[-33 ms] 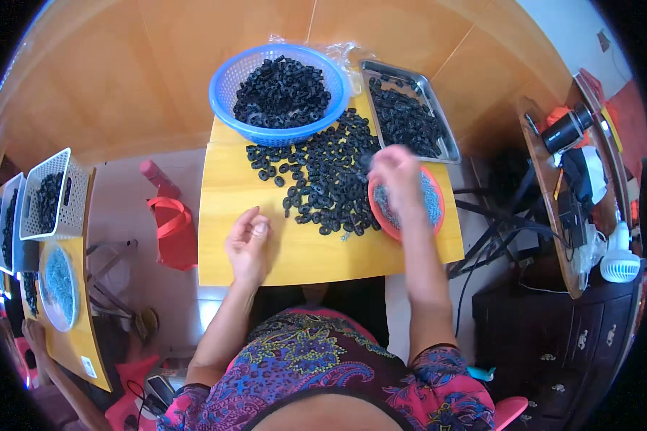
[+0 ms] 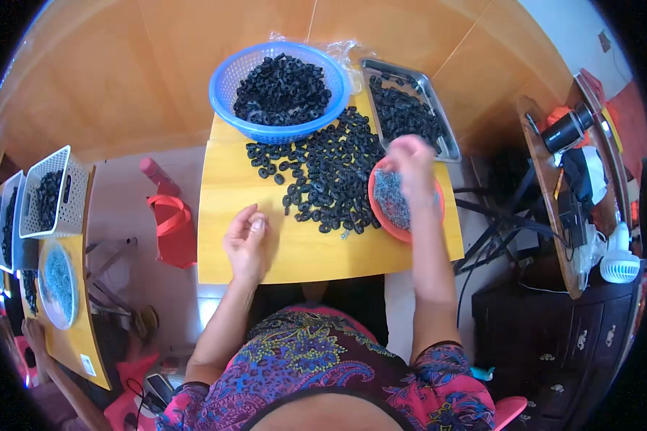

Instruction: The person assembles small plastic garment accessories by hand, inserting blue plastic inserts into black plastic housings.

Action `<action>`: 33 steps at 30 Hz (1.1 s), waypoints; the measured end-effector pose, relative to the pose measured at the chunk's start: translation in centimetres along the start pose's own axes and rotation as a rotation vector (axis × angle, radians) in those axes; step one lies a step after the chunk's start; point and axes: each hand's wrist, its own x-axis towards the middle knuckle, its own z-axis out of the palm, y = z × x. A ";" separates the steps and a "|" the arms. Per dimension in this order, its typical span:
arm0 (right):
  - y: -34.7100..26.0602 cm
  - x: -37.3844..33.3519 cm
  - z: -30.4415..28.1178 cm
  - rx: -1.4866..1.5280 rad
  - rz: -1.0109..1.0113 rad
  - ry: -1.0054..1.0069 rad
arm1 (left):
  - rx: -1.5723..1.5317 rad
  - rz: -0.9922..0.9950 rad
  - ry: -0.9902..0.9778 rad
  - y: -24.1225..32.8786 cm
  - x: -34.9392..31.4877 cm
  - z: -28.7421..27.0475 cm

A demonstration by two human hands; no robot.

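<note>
My left hand [image 2: 245, 241] is held over the near left of the yellow table, fingers curled in and thumb against them. Whatever it may hold is hidden. Motion smears my right hand [image 2: 411, 167], which hovers over the far rim of a red bowl [image 2: 373, 208], close to the metal tray. Small silvery metal pieces [image 2: 392, 200] fill that bowl. Between my hands and beyond spreads a pile of small black ring-like parts [image 2: 331, 183]. A few metal pieces [image 2: 345, 234] lie at the pile's near edge.
A blue basket [image 2: 223, 108] of black parts stands at the table's far left. The metal tray [image 2: 449, 144] at the far right holds more. On the left, a second table [image 2: 86, 345] bears a white basket [image 2: 72, 197] and a plate; another person's hand [image 2: 34, 334] rests there.
My right hand has moved right, away from the black pile and toward the tray's near corner. More of the bowl's left side shows. My left hand has barely moved.
</note>
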 end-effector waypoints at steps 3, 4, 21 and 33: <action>1.0 5.4 -4.4 0.071 0.030 0.182 | -0.052 -0.028 0.032 0.2 0.2 0.2; 1.0 6.1 -5.0 0.079 0.055 0.219 | -0.078 -0.042 0.056 0.2 0.4 0.4; 2.2 -16.5 12.0 -0.688 -0.572 -0.564 | 0.443 0.009 0.023 1.5 2.3 0.8; 2.4 -16.8 10.1 -0.288 -0.451 -0.443 | 1.289 0.371 -0.329 -1.3 6.4 2.8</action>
